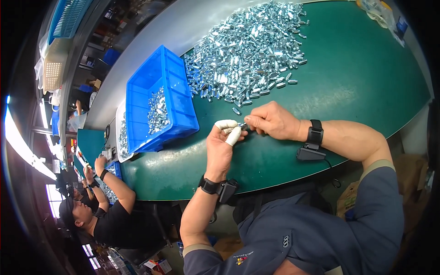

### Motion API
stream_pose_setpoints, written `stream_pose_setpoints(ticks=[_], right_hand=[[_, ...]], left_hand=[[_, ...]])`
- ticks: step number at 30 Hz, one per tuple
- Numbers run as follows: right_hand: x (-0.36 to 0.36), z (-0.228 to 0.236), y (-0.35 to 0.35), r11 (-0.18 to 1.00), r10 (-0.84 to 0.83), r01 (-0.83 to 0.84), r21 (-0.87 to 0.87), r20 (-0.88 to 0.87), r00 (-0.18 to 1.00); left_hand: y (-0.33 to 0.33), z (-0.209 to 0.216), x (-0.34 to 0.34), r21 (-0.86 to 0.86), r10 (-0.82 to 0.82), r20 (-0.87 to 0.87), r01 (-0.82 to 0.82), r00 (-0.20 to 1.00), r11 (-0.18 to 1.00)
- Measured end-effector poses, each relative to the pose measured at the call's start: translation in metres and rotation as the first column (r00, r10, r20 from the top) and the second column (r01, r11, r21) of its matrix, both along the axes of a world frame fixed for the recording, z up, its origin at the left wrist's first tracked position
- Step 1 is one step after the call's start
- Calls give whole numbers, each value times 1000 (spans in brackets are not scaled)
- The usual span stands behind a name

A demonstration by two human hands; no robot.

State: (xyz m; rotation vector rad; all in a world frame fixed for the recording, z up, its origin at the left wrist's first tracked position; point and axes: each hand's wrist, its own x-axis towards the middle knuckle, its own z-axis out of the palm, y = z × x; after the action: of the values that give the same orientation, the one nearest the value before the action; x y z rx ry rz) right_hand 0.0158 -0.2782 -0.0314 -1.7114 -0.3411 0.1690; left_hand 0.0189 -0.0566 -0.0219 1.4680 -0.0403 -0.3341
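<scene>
Pinching one small metal part [242, 126] between them, the left hand [220, 149] and right hand [273, 121] were closed on it above the green table [357, 78] by its near edge, beside the silver heap [247, 50].

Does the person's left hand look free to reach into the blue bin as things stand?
Probably yes: the blue bin lies open-topped just beyond the left hand, nothing between, though that hand is pinching a small metal part.

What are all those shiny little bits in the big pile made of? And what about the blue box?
The shiny little pieces look like metal, probably plated steel: silvery, with bright glints. The blue bin looks like moulded plastic: even colour, soft sheen, ribbed rim. The green table top looks like a matt rubbery mat, though that is less sure.
</scene>
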Motion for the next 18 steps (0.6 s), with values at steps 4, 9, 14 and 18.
stream_pose_setpoints(ticks=[4,9,14,18], right_hand=[[-5,5,2,995,-38,40,94,-26,999],[-4,0,-3,956,-191,185,227,7,981],[2,-2,-8,899,-331,359,250,-147,932],[3,-3,-7,893,-336,363,266,-143,931]], left_hand=[[-1,13,-7,54,-43,66,39,997,998],[31,46,3,317,-48,521,-141,852,938],[82,111,44,487,-139,860,-709,491,510],[62,95,53,606,-407,794,-628,451,488]])
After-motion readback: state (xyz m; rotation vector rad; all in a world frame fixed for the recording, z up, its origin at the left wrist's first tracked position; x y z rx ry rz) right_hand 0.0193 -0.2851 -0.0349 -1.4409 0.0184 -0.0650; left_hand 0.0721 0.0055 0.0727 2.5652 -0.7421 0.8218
